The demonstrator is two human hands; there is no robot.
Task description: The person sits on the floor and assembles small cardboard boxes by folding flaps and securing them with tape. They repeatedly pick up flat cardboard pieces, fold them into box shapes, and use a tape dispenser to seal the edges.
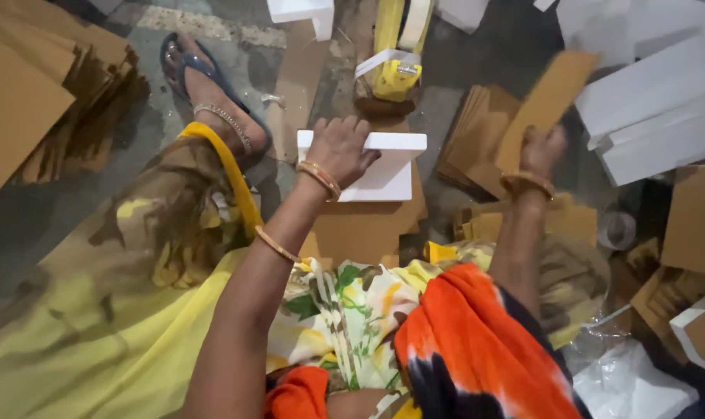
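Left hand: left hand (339,149) lies open, palm pressed flat on a white foam block (383,167) over brown cardboard.
Right hand: right hand (540,150) grips a blurred cardboard sheet (549,97), lifted above a cardboard stack (465,140).

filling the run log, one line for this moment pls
left hand on white foam block | right hand lifting brown cardboard sheet | floor

Gold bangles (319,177), yellow floral garment (135,310), blue sandal (205,74).
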